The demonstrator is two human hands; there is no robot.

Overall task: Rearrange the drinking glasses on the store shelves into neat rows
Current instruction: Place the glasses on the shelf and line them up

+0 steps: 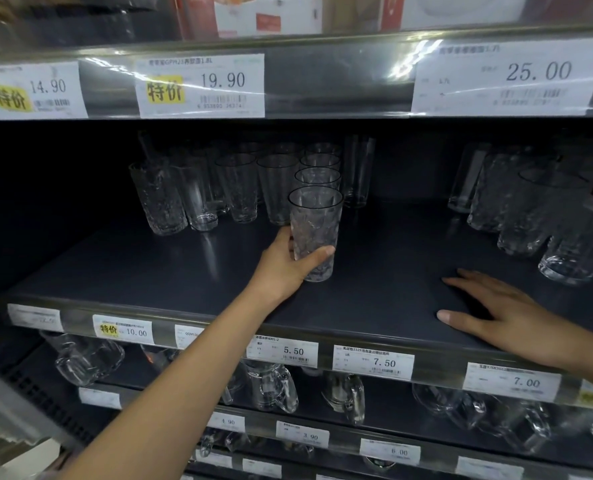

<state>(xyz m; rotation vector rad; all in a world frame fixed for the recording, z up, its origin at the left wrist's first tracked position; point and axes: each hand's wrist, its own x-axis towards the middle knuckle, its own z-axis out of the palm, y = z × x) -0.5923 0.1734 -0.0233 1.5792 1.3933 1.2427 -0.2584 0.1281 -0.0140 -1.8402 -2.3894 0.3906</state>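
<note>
Clear tumblers stand packed just behind the glass left hand grips

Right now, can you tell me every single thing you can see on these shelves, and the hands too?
held glass: one, clear with a dark rim, upright at the front of the middle shelf
row glasses: about three, clear, lined up straight behind the held glass
left glasses: several, clear, bunched at the back left
right glasses: several, clear, at the right end
middle shelf: one, dark grey
glass mugs: several, clear, on the shelves below
price tags: many, white, some with yellow marks, on the shelf edges
boxes: a few, red and white, top shelf, blurred
left hand: one, grips the held glass low down
right hand: one, fingers straight, over the bare shelf, holding nothing
</note>
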